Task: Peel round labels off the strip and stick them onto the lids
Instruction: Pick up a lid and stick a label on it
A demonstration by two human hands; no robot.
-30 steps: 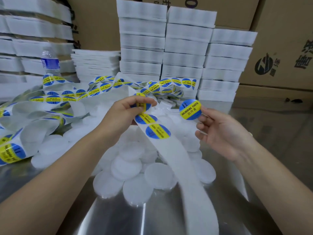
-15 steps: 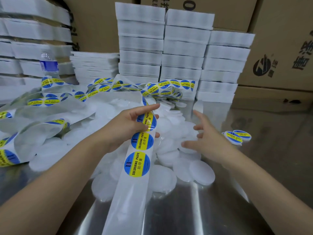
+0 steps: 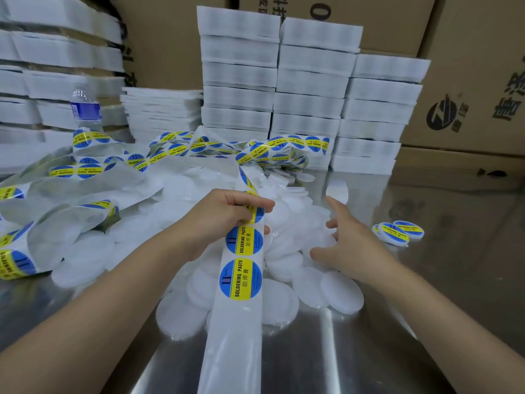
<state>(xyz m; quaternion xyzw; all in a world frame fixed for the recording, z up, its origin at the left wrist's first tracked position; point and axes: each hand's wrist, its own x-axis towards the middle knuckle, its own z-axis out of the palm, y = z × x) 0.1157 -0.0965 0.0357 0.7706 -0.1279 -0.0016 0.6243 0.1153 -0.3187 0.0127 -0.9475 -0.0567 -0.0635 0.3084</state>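
Note:
My left hand grips a white backing strip that hangs toward me, with round blue-and-yellow "SOLDERING PASTE" labels on it. The rest of the strip lies in loops across the back left of the table. A heap of plain white round lids covers the steel table in front of me. My right hand reaches over the heap with fingers spread, fingertips touching the lids and holding nothing. Labelled lids lie to the right of the heap.
Stacks of white packs stand behind the heap, with more stacks at the left. A water bottle stands at back left. Cardboard boxes line the back and right. The steel table extends to the right.
One second ago my right hand held a peeled label or labelled lid up; now it is empty and down on the lid heap. My left hand has pulled the strip further along.

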